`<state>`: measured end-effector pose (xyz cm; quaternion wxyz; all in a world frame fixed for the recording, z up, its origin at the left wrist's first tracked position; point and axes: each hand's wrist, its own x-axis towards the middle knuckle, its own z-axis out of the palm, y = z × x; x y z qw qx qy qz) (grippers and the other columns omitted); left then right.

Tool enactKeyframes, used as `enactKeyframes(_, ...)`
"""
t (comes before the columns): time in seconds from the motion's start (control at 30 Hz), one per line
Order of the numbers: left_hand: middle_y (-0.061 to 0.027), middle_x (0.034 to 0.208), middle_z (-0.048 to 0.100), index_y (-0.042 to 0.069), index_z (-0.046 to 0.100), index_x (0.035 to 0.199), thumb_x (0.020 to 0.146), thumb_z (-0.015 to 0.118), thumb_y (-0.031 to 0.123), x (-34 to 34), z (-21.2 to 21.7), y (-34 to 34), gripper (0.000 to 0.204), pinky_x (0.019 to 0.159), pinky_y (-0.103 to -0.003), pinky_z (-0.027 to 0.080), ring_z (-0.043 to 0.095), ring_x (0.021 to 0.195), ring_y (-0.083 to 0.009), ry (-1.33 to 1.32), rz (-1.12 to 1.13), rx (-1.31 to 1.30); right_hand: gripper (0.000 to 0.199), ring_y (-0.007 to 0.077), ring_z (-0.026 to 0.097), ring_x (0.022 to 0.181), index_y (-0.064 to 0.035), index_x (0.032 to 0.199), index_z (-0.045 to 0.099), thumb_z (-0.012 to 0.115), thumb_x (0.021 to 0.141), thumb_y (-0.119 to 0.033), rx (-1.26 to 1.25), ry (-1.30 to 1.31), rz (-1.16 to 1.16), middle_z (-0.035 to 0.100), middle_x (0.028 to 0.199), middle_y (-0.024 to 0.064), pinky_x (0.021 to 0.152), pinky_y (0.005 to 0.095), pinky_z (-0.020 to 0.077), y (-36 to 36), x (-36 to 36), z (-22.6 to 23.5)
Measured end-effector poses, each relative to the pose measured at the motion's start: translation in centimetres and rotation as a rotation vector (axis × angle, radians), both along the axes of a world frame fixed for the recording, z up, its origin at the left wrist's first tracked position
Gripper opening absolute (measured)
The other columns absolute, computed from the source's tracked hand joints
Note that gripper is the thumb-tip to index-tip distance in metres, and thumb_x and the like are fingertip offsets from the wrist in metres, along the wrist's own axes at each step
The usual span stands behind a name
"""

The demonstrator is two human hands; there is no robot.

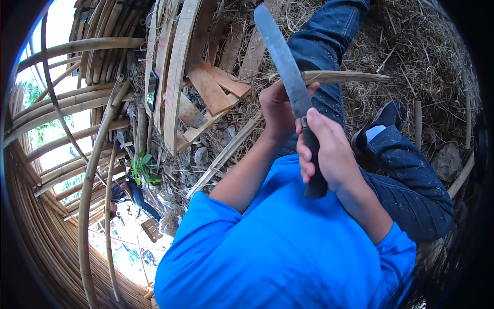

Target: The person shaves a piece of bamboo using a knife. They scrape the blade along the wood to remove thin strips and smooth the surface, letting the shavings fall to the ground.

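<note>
My right hand [332, 147] is wrapped round the dark handle of a machete [283, 54]. Its broad grey blade points up and to the left, crossing in front of my left hand [276, 110]. That hand grips a pale split stick [352, 76], which juts out to the right over my jeans and narrows toward its far end. The blade hides part of my left fingers and the stick's near end. Whether the blade touches the stick, I cannot tell.
Wooden planks [180, 77] and short board offcuts [211, 92] lie at the upper left. Bamboo poles [95, 165] form a frame along the left. Another person [136, 198] is beyond it. Shavings and dry straw [411, 56] cover the ground around my legs.
</note>
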<state>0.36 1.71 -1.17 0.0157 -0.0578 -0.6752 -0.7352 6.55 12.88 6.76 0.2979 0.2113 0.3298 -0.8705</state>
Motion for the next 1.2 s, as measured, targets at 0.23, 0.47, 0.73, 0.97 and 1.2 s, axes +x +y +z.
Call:
enactKeyframes(0.23, -0.0018, 0.082, 0.065, -0.002, 0.065, 0.089, 0.079, 0.072, -0.002, -0.2, -0.7, -0.5, 0.012, 0.067, -0.021, 0.048, 0.057, 0.074, -0.0045, -0.021, 0.008, -0.084, 0.037, 0.0092, 0.044, 0.037, -0.0039, 0.09, 0.047, 0.037, 0.1, -0.038, 0.016, 0.079, -0.085, 0.046, 0.056, 0.0022, 0.035, 0.0262, 0.0413, 0.9, 0.3, 0.9)
enactKeyframes(0.47, -0.004, 0.085, 0.066, -0.003, 0.063, 0.091, 0.082, 0.069, -0.002, -0.2, -0.1, 0.2, 0.011, 0.069, -0.02, 0.046, 0.058, 0.077, -0.0053, -0.018, 0.012, -0.059, 0.02, 0.0077, 0.043, 0.038, -0.0066, 0.092, 0.047, 0.054, 0.093, -0.025, 0.295, 0.026, -0.359, 0.044, 0.057, -0.0001, 0.035, 0.0239, 0.0389, 3.8, -0.7, -2.4)
enactKeyframes(0.73, -0.0091, 0.101, 0.064, -0.004, 0.054, 0.118, 0.084, 0.065, -0.004, -0.7, 1.4, -0.4, 0.036, 0.081, -0.023, 0.048, 0.062, 0.092, -0.0128, 0.056, -0.117, -0.212, 0.025, 0.0032, 0.049, 0.053, -0.0023, 0.103, 0.057, 0.066, 0.08, -0.003, 0.76, 0.443, -0.354, 0.057, 0.076, -0.0006, 0.045, 0.02, 0.0382, 4.5, -4.5, -6.2)
enactKeyframes(0.97, -0.0104, 0.096, 0.067, 0.001, 0.062, 0.113, 0.079, 0.069, 0.001, -1.3, 3.1, -0.6, 0.035, 0.078, -0.026, 0.05, 0.065, 0.088, -0.0147, 0.047, -0.13, -0.281, 0.014, 0.003, 0.051, 0.051, -0.0029, 0.089, 0.059, 0.069, 0.079, -0.006, 0.634, 0.533, -0.168, 0.059, 0.07, -0.0021, 0.044, 0.0195, 0.0391, 5.2, -6.8, -7.0)
enactKeyframes(1.2, -0.0109, 0.098, 0.064, 0.003, 0.071, 0.087, 0.078, 0.071, 0.005, -3.4, 4.8, -1.1, 0.009, 0.096, -0.039, 0.04, 0.053, 0.113, -0.0271, 0.554, -0.121, -0.742, 0.016, 0.003, 0.051, 0.049, -0.0041, 0.085, 0.057, 0.07, 0.079, -0.01, 0.571, 0.549, -0.136, 0.059, 0.067, -0.0017, 0.041, 0.0195, 0.0393, 5.1, -7.1, -7.8)
